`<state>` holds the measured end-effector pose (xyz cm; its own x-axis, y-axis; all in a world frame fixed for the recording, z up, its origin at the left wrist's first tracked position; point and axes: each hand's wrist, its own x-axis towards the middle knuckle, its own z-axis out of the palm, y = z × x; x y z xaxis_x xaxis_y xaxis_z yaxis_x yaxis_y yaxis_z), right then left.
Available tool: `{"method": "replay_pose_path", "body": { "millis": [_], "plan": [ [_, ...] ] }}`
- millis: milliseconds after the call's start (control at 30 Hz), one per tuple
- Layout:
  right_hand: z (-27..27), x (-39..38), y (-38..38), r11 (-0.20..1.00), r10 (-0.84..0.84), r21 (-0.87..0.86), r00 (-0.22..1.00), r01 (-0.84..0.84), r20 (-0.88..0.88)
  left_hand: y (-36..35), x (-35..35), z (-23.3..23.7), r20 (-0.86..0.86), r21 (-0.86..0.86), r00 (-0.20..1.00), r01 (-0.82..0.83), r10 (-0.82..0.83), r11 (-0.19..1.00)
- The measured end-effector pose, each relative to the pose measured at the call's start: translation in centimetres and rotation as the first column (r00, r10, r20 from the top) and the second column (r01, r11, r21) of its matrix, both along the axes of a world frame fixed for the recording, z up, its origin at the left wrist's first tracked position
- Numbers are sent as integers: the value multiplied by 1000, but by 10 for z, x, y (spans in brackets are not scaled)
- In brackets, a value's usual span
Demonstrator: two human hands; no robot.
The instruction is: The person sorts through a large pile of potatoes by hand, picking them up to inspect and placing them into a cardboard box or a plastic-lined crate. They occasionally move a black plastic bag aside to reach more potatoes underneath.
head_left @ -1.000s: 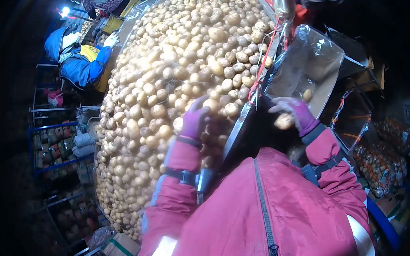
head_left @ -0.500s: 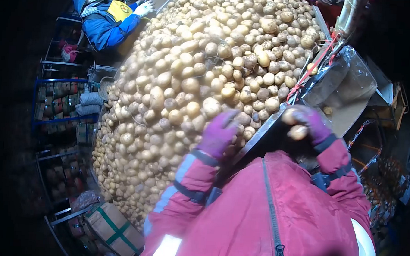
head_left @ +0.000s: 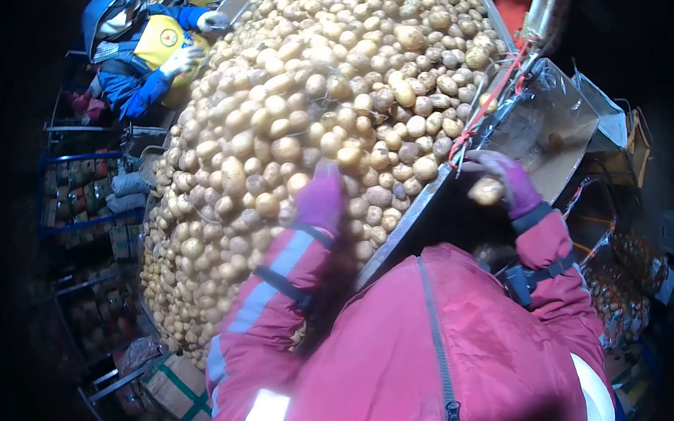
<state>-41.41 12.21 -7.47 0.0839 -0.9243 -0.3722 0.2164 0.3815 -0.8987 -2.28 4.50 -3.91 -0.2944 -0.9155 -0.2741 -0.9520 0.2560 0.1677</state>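
My left hand [head_left: 320,198], in a purple glove, lies over the big heap of potatoes [head_left: 236,176] with its fingers stretched forward. They are blurred, and I see nothing held in them. My right hand [head_left: 515,185], gloved in the same purple, is past the heap's metal edge [head_left: 405,222], over a dark gap. One potato [head_left: 487,191] rests against the inside of its curved fingers. The thumb is mostly hidden, so how firm the grip is does not show.
An open box lined with clear plastic [head_left: 551,123] stands beyond my right hand. Red cord [head_left: 479,115] runs along the heap's edge. At the far left a co-worker in blue [head_left: 126,85] wears white gloves. Racks with cartons [head_left: 94,198] line the left side.
My left hand has moved left across the potatoes. Of two potatoes at my right hand, one remains visible there. The co-worker's second hand has come into view, and the whole view has shifted slightly.
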Motion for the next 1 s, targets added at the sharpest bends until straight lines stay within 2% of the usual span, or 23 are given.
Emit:
{"method": "replay_pose_path", "body": {
  "millis": [33, 100, 200, 233, 333, 433, 467, 533, 567, 633, 733, 800, 867, 900, 933, 967, 1000],
  "plan": [
    [-3, 13, -3, 999, 25, 34, 994, -29, 106, -3, 12, -13, -113, 34, 993, -43, 46, 999],
    [-6, 34, -9, 992, 87, 65, 967, -105, 240, -2, 8, -4, 43, -74, 994, 106, -103, 992],
    [5, 53, -13, 972, 161, 114, 934, -206, 318, 0, -15, 33, 56, 27, 997, -49, 48, 998],
    [-11, 58, -12, 974, 173, 73, 914, -213, 366, 5, -5, 24, -5, -100, 1000, -25, 24, 995],
    [-20, 75, -11, 965, 251, 5, 930, -262, 270, 10, 1, 18, -26, -201, 999, 40, -46, 979],
    [-8, 85, -3, 959, 224, 83, 907, -269, 357, 9, -17, 26, 123, -44, 992, 38, -33, 998],
    [-8, 86, -1, 955, 229, 92, 900, -281, 371, 9, -18, 25, 109, -64, 994, 33, -25, 997],
    [-15, 86, 8, 935, 346, -133, 928, -330, 134, 7, -18, 21, 79, -106, 997, 26, -18, 994],
    [-17, 87, 11, 929, 336, -194, 938, -315, 85, 8, -17, 22, 25, -144, 1000, -14, 18, 990],
    [-16, 84, 17, 953, 299, -121, 931, -279, 210, 12, -12, 28, -83, -207, 993, -96, 80, 974],
    [-37, 83, 26, 962, 271, -76, 906, -261, 325, 6, -13, 45, -384, -5, 912, -157, 143, 988],
    [-38, 87, 30, 978, 185, 5, 871, -210, 456, 19, -25, 54, -544, 80, 834, -60, 94, 995],
    [14, 85, 34, 969, 46, 164, 782, -186, 621, 37, -73, 68, -644, 451, 650, -103, 403, 886],
    [4, 85, 33, 983, 177, -49, 837, -177, 517, 45, -82, 44, -677, 436, 674, 42, 296, 899],
    [-10, 80, 35, 950, 275, -250, 886, -189, 372, 58, -104, 42, -682, 446, 700, 167, 213, 879],
    [-12, 75, 44, 993, 91, 23, 867, -117, 490, 64, -120, 48, -656, 452, 727, 163, 204, 877],
    [-35, 67, 51, 997, 69, -50, 934, -55, 349, 69, -133, 50, -630, 457, 753, 164, 188, 874]
  ]
}}
